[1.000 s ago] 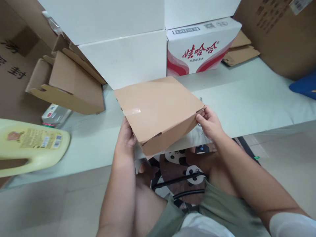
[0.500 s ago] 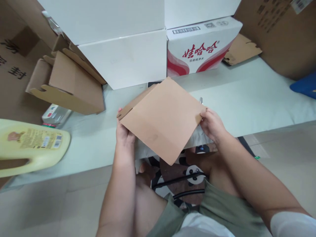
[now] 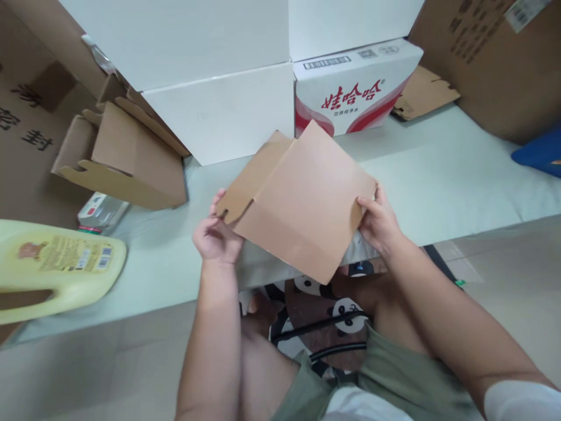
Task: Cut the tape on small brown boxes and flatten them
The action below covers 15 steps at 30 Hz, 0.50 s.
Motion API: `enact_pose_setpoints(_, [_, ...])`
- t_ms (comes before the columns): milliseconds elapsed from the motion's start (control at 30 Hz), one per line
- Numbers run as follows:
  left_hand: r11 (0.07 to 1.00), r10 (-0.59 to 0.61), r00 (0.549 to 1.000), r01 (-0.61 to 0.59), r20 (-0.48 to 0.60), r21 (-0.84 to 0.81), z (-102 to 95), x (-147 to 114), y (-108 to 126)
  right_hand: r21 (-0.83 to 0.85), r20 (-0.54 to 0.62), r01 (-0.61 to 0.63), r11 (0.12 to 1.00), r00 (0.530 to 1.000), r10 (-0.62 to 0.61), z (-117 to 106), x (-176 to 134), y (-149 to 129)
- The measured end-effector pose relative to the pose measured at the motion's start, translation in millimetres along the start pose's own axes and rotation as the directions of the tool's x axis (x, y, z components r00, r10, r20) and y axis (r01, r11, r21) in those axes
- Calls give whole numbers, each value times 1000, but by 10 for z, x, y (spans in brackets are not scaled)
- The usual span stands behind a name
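Note:
A folded brown cardboard box blank (image 3: 307, 199) is held up over the front edge of the table, turned cornerwise. A slotted side flap (image 3: 256, 175) stands out at its left. My left hand (image 3: 219, 237) grips the left corner by that flap, with the fingers behind the card and the thumb in front. At the right corner, my right hand (image 3: 379, 219) pinches the card, thumb on the near face and fingers behind. The card hides what lies directly beneath it.
White cartons (image 3: 219, 117) and a red-and-white water carton (image 3: 350, 93) line the back of the pale green table (image 3: 460, 187). On the left are an open brown box (image 3: 131, 152), a clear bottle (image 3: 103, 210) and a yellow jug (image 3: 61, 269). Flat cardboard (image 3: 425, 93) lies at back right.
The cardboard has shifted slightly right and its left flap has swung outward, showing more of its face. My left hand's fingers have moved along that flap.

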<state>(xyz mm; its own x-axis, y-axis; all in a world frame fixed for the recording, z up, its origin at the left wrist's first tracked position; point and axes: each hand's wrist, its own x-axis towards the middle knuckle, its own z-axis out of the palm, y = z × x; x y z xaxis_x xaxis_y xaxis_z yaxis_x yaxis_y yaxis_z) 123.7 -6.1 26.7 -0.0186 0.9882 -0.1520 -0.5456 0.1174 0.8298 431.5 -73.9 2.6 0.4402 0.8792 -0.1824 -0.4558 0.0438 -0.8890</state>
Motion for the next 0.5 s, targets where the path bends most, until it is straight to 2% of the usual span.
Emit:
enact_pose_setpoints(67, [999, -44, 998, 43, 41, 33, -51, -11, 35, 0, 6, 89, 996, 996, -89, -48, 43, -44])
enact_pose_setpoints(133, [986, -114, 990, 102, 88, 132, -86, -31, 56, -13, 61, 135, 991, 989, -134, -57, 39, -82])
enact_pose_setpoints(300, [938, -258, 939, 187, 226, 292, -83, -70, 39, -46, 208, 80, 996, 976, -69, 29, -98, -114])
enact_pose_setpoints(400, [891, -324, 928, 234, 183, 390, -63, -33, -21, 9, 205, 63, 998, 977, -64, 59, -141, -125])
enact_pose_setpoints(500, [867, -281, 947, 180, 158, 465, -43, 10, -100, 8, 252, 92, 996, 964, -90, 56, -139, -126])
